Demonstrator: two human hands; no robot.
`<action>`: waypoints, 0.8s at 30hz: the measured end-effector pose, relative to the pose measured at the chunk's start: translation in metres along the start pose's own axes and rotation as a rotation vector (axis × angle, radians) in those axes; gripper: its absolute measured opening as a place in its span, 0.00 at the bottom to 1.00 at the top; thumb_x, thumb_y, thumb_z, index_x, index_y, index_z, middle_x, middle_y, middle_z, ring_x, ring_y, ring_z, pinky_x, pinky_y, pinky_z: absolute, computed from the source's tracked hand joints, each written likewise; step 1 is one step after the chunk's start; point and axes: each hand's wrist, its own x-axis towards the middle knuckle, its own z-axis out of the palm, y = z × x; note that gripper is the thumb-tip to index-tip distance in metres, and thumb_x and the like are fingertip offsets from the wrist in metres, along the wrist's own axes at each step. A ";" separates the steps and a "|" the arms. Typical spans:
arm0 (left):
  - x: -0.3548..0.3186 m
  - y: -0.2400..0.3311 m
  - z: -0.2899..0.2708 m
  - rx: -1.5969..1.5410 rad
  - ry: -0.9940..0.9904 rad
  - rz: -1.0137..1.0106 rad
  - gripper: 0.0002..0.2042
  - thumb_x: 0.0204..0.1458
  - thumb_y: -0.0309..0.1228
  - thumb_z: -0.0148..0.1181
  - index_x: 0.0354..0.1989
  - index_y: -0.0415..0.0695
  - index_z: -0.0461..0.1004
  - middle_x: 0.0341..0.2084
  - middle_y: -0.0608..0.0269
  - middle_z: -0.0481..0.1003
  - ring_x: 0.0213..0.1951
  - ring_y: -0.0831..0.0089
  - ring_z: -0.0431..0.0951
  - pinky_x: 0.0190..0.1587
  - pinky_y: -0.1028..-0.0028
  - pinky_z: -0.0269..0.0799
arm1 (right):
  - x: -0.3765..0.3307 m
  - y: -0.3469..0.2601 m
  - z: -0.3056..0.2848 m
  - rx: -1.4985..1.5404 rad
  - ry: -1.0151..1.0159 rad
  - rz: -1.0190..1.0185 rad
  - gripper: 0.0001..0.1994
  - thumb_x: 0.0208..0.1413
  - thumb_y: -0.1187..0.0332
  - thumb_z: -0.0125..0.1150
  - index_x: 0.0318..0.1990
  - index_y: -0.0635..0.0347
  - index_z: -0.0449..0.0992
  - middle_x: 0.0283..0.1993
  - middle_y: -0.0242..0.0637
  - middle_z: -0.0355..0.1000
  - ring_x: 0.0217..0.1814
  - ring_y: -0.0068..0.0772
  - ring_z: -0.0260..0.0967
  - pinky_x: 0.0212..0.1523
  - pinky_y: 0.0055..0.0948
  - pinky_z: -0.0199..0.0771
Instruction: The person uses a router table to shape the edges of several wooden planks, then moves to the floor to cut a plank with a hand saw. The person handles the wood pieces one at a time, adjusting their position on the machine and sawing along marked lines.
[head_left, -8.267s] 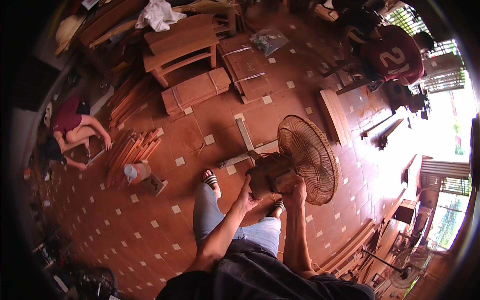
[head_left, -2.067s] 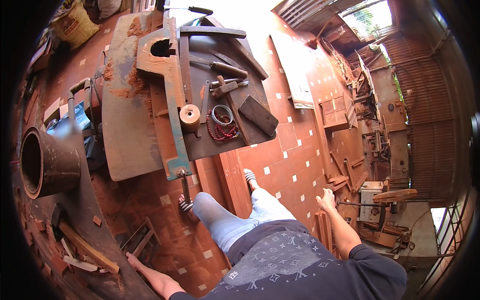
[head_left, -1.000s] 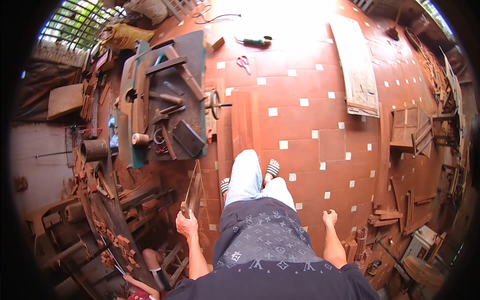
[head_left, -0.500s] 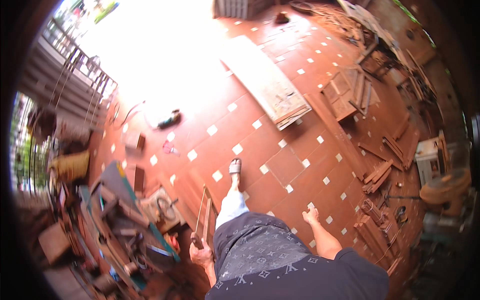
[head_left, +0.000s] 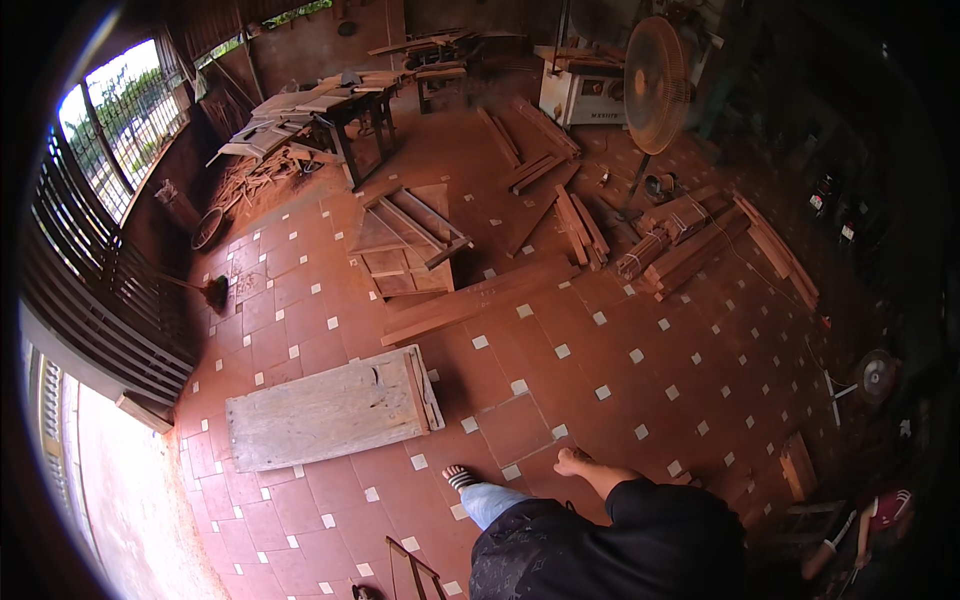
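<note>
My right hand hangs in front of my body above the tiled floor, its fingers curled in and nothing showing in them. Below the picture's lower edge my left hand is out of sight. The upper part of a thin wooden frame saw rises there, left of my dark shirt; whatever holds its lower end is hidden. Ahead and to the left of my sandalled foot lies a pale, worn wooden board on the floor, the thing closest to that foot.
Beyond the board rest a long reddish plank and a wooden frame panel. Timber bundles and a standing fan are to the right. A wood-laden workbench stands far back. Another person is at lower right.
My view has swung right, toward the workbench and fan. My left hand, seen gripping the frame saw before, has left the picture. My right hand stays curled in front of me.
</note>
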 end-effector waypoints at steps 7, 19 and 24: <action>0.166 -0.002 0.020 0.001 -0.045 0.044 0.13 0.48 0.38 0.71 0.28 0.41 0.77 0.25 0.49 0.78 0.31 0.45 0.78 0.35 0.52 0.71 | 0.062 -0.063 0.005 0.084 0.045 0.044 0.26 0.56 0.56 0.57 0.56 0.68 0.79 0.61 0.60 0.73 0.64 0.59 0.72 0.66 0.46 0.70; 0.418 0.074 0.126 -0.167 -0.254 0.771 0.15 0.47 0.37 0.73 0.24 0.42 0.73 0.18 0.53 0.73 0.26 0.46 0.75 0.30 0.52 0.68 | 0.093 -0.270 -0.062 0.536 0.651 -0.324 0.17 0.56 0.54 0.58 0.35 0.59 0.84 0.38 0.49 0.81 0.43 0.52 0.80 0.48 0.46 0.80; 0.470 0.111 0.189 0.010 0.349 1.473 0.13 0.66 0.43 0.58 0.44 0.45 0.77 0.22 0.75 0.73 0.18 0.86 0.71 0.18 0.80 0.68 | 0.084 -0.280 0.030 0.337 0.701 -0.134 0.17 0.57 0.57 0.53 0.30 0.61 0.83 0.34 0.51 0.80 0.37 0.59 0.79 0.40 0.49 0.80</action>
